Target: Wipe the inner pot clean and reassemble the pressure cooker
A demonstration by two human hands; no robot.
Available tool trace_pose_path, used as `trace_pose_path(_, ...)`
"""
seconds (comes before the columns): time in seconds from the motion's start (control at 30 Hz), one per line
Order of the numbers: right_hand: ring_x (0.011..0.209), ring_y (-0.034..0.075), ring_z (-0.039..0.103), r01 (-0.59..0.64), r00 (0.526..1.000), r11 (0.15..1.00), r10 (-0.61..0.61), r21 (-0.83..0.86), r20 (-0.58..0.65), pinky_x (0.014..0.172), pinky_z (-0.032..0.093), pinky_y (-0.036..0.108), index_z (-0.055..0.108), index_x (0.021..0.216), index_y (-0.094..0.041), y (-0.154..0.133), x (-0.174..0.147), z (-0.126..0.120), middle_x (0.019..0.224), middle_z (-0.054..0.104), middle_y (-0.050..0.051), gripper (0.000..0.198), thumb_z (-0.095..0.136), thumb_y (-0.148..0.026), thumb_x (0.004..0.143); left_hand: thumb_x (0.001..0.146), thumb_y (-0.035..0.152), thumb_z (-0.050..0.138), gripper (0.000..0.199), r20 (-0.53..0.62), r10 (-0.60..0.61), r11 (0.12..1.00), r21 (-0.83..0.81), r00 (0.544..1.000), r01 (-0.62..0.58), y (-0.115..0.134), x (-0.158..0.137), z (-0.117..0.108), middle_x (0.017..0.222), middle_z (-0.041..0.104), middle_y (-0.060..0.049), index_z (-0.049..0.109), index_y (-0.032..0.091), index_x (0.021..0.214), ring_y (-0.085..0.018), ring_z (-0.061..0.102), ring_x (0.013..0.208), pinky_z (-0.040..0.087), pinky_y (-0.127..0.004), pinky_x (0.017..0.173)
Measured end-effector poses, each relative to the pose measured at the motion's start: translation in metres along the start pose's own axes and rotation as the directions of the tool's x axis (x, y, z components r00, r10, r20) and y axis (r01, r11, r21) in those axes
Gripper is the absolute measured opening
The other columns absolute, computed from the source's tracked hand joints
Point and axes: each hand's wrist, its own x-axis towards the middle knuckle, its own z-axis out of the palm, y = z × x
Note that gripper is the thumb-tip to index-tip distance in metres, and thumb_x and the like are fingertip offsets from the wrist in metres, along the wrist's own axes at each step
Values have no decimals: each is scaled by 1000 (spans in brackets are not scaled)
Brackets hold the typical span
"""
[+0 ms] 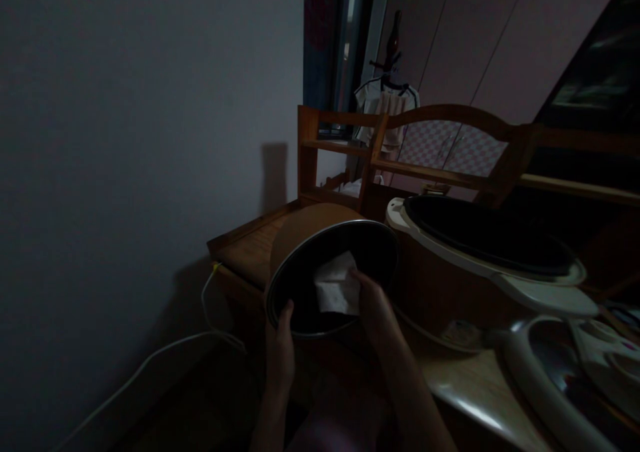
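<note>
Tissue (pixel 336 293) in pot (pixel 311 227) | cooker (pixel 434 291) right of pot | lid (pixel 555 365) before cooker | shelf (pixel 440 113) behind cooker

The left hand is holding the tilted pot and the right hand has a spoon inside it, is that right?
Not quite: it isn't a spoon. The head view shows the right hand with a white cloth or paper inside the tilted pot, which the left hand is holding.

Your left hand (pixel 281 351) has most fingers hidden behind the pot (pixel 306 233); right of it, the lid (pixel 575 372) runs past the frame and the cooker (pixel 450 295) is too dark inside to see.
</note>
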Motion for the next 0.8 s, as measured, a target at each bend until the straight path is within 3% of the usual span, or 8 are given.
trace_pose_path(0.3, 82, 23, 69, 61, 992, 998, -61, -9, -107, 72, 54, 30, 71, 102, -14, 2, 1, -4, 93, 73, 5, 44, 73, -49, 76, 77, 55, 58, 55, -12, -27, 999, 19, 1000, 27, 4, 0, 1, 140, 56, -17, 62, 14, 113, -32, 39, 142, 25, -45, 120)
trace_pose_path(0.43, 92, 25, 68, 173, 969, 953, -210, -247, -131, 79, 55, 33, 69, 113, -16, -9, -8, 2, 105, 72, 7, 47, 64, -54, 86, 76, 52, 59, 52, -44, -85, 996, -4, 995, 85, 7, -1, 1, 133, 61, -17, 65, 14, 110, -33, 44, 138, 27, -48, 118)
trace_pose_path(0.5, 106, 25, 64, 351, 916, 798, -401, -491, 2, 91, 52, 35, 67, 122, -19, -17, -17, 10, 119, 68, 7, 42, 54, -49, 96, 76, 51, 60, 51, -38, -92, 996, -26, 995, 91, 8, -2, 2, 132, 62, -15, 65, 15, 111, -32, 46, 137, 29, -48, 118)
trace_pose_path(0.57, 122, 24, 56, 537, 807, 462, -526, -706, 269, 105, 44, 39, 63, 131, -23, -21, -27, 17, 132, 61, 7, 36, 46, -36, 102, 76, 51, 60, 51, -24, -81, 996, -39, 996, 80, 8, -3, 2, 132, 63, -13, 65, 16, 113, -31, 45, 137, 30, -48, 117)
trace_pose_path(0.63, 135, 24, 44, 619, 727, 122, -462, -776, 508, 114, 36, 43, 55, 140, -28, -18, -37, 23, 144, 52, 5, 40, 40, -22, 103, 77, 51, 61, 51, -18, -62, 997, -42, 998, 61, 5, -2, 2, 132, 63, -13, 65, 17, 114, -31, 43, 139, 29, -47, 118)
trace_pose_path(0.67, 139, 23, 39, 628, 719, 13, -392, -778, 574, 116, 33, 44, 52, 143, -30, -13, -42, 24, 148, 48, 4, 44, 40, -18, 103, 77, 51, 61, 51, -18, -47, 998, -42, 999, 47, 4, -1, 1, 133, 62, -12, 65, 17, 114, -31, 43, 139, 28, -47, 118)
trace_pose_path(0.73, 141, 22, 37, 630, 743, -48, -254, -775, 619, 116, 35, 43, 45, 148, -30, 0, -51, 24, 152, 43, 3, 49, 40, -15, 102, 77, 51, 61, 49, -11, -38, 999, -40, 999, 37, 1, 1, 0, 131, 63, -13, 66, 16, 111, -31, 46, 137, 29, -47, 118)
trace_pose_path(0.8, 139, 20, 40, 618, 776, -6, -156, -786, 611, 115, 38, 39, 41, 151, -29, 15, -60, 21, 152, 43, 3, 50, 43, -17, 102, 77, 51, 60, 48, -1, -54, 998, -33, 999, 54, -1, 2, 0, 127, 65, -15, 66, 14, 108, -31, 50, 133, 30, -47, 117)
